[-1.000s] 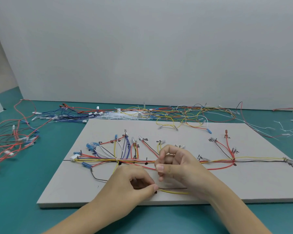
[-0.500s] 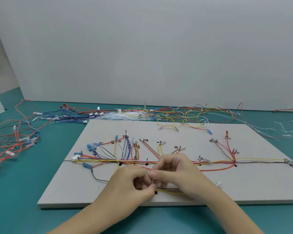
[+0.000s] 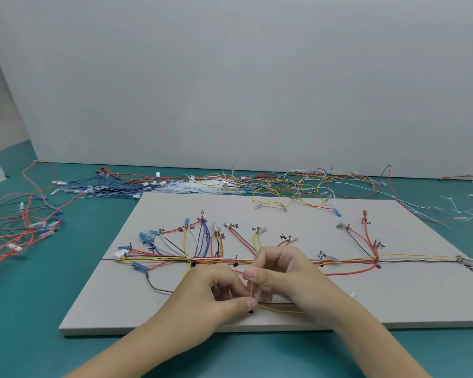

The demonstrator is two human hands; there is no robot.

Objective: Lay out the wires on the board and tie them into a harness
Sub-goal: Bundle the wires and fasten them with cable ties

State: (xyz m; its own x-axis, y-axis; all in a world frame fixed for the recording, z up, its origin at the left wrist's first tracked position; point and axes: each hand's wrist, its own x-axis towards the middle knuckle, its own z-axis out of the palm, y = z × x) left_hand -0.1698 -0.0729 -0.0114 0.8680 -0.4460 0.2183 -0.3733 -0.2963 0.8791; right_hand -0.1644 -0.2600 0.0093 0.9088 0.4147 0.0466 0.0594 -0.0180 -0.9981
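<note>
A light grey board (image 3: 393, 301) lies on the teal table with a harness of coloured wires (image 3: 161, 259) laid along a drawn line, branches fanning up to labelled ends. At the board's front middle, my left hand (image 3: 210, 298) and my right hand (image 3: 287, 276) meet over a brown and a yellow wire (image 3: 280, 308). Between them stands a thin white cable tie (image 3: 251, 289). My right thumb and finger pinch its upper end; my left thumb and finger pinch its lower end by the wires.
Loose wires lie in a long pile (image 3: 271, 184) behind the board and in a red tangle (image 3: 17, 227) at the left. White cable ties (image 3: 459, 211) are scattered at the far right. A white wall stands close behind.
Both hands have drawn together and shifted slightly toward me. The right hand has dropped from above the trunk to pinch the white tie, which now shows upright between the hands.
</note>
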